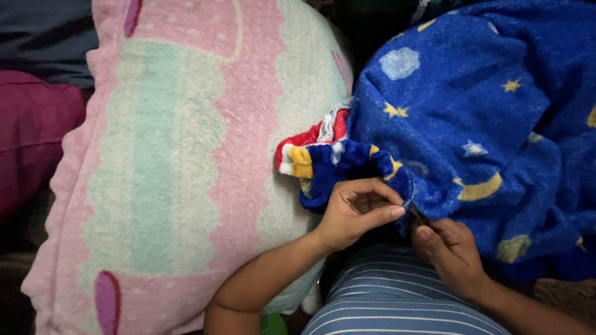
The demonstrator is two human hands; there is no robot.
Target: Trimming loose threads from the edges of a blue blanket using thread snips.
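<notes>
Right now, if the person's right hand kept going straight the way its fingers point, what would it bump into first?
The right hand points up and left toward the gathered edge of the blue fleece blanket, which it would likely meet first, beside the left hand; depth is unclear.

Blue fleece blanket [496, 124], yellow stars, moons, pale clouds: bunched up right of the pink pillow [174, 161]. Its hem [354, 162] curls against the pillow's edge, red-yellow patch showing.

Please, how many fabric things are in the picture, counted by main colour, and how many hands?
Blue fleece blanket with stars and moons: 1
Pink and mint plush blanket: 1
Maroon cloth: 1
Striped cloth: 1
Hands: 2, left hand and right hand
Total: 6
</notes>
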